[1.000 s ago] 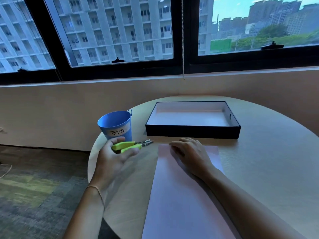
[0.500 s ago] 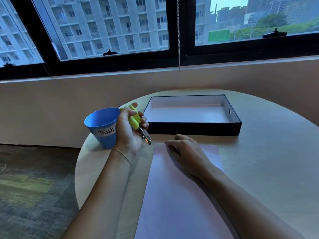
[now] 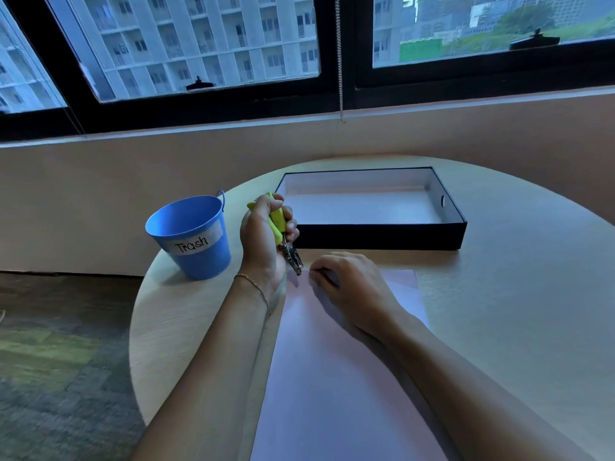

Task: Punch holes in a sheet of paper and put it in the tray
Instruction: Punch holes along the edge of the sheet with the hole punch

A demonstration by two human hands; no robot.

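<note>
Head view: left hand (image 3: 266, 241) clenched around hole punch (image 3: 283, 237), grip tight on yellow handles – now tipped nose-down, metal tip just at near-left corner of paper (image 3: 332, 377), no longer level beside blue trash bucket (image 3: 191, 236) as a second ago. Right hand (image 3: 349, 287) flat, fingers loosely curled, holding nothing, pinning sheet to tabletop (image 3: 515, 311) just right of grip. Tray (image 3: 382, 239) beyond grip, seemingly bare. Probably lined up for first hole – none visible yet
</note>
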